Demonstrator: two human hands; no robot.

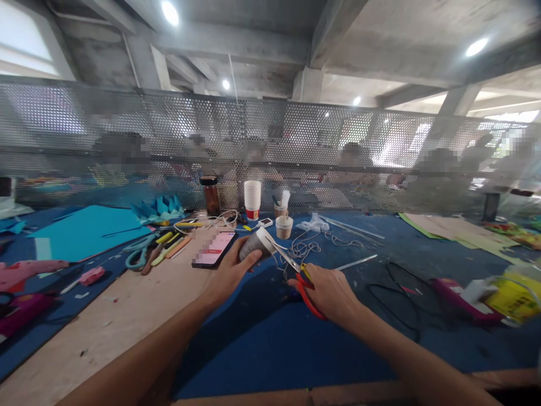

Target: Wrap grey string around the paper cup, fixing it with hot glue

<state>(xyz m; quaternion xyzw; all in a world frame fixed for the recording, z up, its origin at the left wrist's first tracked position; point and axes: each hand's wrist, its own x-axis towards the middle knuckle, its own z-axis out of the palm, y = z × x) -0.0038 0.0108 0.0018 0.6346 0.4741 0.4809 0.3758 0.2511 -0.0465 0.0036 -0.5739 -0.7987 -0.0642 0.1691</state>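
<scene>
My left hand [242, 260] is wrapped round a cup [256, 245] with a grey side and a white rim, tilted so its rim end points to the right. My right hand [329, 287] grips red-handled scissors [307, 298], whose metal blades [286, 255] reach up and left to the cup's rim end. Whether the blades are cutting into it I cannot tell. Thin grey cord [305, 247] lies in loose loops just behind the scissors. To the left of the cup is a phone [213, 250] with a lit screen.
Behind stand stacked paper cups [252, 197], a dark-lidded jar [210, 194] and a small cup [284, 227]. Blue-handled scissors [138, 254] and several pens lie left, near blue paper [91, 228]. A black cable [397, 299] and a yellow package [518, 293] lie right. A perforated metal screen [279, 135] closes the back.
</scene>
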